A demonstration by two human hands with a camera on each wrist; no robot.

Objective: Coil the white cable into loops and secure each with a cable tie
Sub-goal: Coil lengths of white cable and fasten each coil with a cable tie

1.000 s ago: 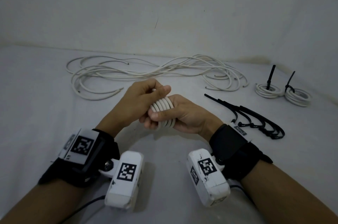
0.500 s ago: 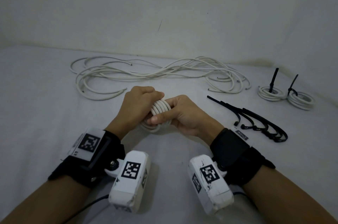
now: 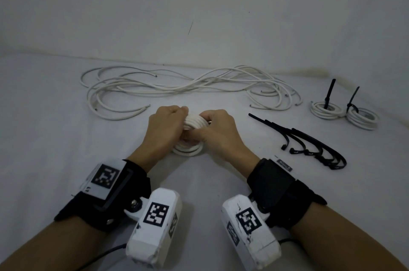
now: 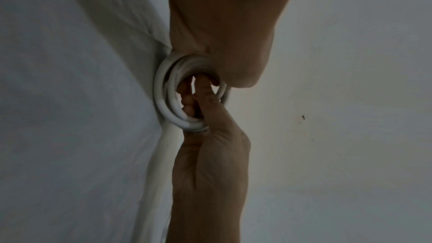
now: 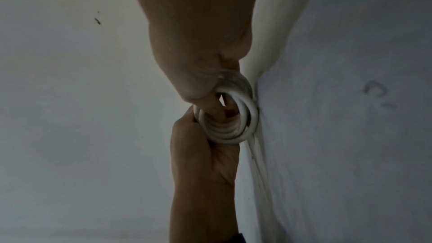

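1. While both hands bear on it, the small coil of round white plastic cable sits directly between them, low over the pale cloth-covered table. The left hand curls round its left side, and the right hand curls round its right, fingers hooked through the centre.
2. Judgement: keep the turns stacked evenly and one hand clamped, or they may spring apart.
3. Near the right hand lie loose black plastic cable ties.
4. Beyond the hands sprawls uncoiled white cable; far right lie two tied white coils.
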